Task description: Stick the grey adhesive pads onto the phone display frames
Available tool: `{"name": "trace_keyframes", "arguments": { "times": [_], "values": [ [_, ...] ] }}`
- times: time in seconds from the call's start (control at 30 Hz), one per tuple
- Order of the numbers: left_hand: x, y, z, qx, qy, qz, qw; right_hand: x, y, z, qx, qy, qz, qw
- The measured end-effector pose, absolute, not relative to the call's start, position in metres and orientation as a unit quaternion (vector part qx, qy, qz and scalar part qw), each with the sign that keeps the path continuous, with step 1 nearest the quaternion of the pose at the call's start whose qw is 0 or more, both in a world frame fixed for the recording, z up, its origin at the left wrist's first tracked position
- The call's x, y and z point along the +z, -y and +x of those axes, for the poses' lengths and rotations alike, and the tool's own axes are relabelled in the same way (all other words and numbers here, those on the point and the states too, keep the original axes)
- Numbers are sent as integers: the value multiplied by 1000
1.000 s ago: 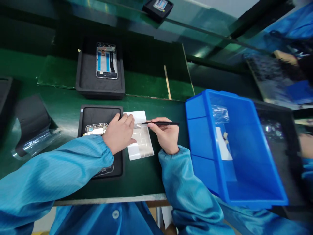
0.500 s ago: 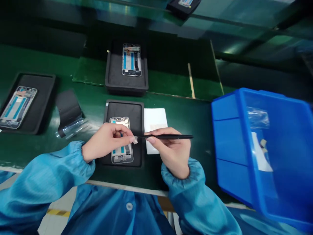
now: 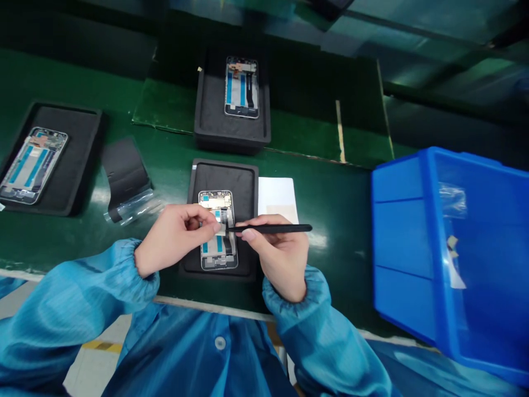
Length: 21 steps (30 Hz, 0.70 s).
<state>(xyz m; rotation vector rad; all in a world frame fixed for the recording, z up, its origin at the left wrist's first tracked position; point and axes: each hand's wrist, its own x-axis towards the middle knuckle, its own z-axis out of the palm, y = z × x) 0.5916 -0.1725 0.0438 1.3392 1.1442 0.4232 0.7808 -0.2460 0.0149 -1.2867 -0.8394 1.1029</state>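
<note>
A phone frame (image 3: pixel 217 253) lies in a black foam tray (image 3: pixel 223 182) near the bench's front edge. My left hand (image 3: pixel 176 238) hovers over the frame with thumb and forefinger pinched on a small pale sticker (image 3: pixel 220 227). My right hand (image 3: pixel 275 253) grips black tweezers (image 3: pixel 273 228) that point left, their tip touching the same sticker above the frame. A white backing sheet (image 3: pixel 278 197) lies just right of the tray, partly hidden by my right hand.
A second tray with a phone frame (image 3: pixel 242 87) sits further back, a third tray with a frame (image 3: pixel 31 164) at far left. A black pouch with clear film (image 3: pixel 126 179) lies between them. A large blue bin (image 3: pixel 454 253) stands at right on the green bench (image 3: pixel 339 187).
Both hands have moved from the white sheet to over the phone frame, carrying the small sticker between left fingers and tweezer tip. The camera view has shifted left.
</note>
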Motion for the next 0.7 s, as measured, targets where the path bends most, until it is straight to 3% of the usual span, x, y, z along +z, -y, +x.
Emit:
{"name": "trace_keyframes", "arguments": {
  "times": [0.27, 0.4, 0.5, 0.7],
  "values": [
    [40, 167, 585, 205, -486, 627, 574, 13, 242, 780, 432, 360, -594, 575],
    [38, 166, 570, 235, -523, 712, 406, 14, 234, 786, 403, 361, -633, 554],
    [27, 172, 562, 223, -457, 817, 271, 16, 226, 784, 398, 368, -663, 517],
    [0, 185, 561, 197, -336, 912, 127, 14, 221, 769, 377, 404, -688, 469]
  ]
}}
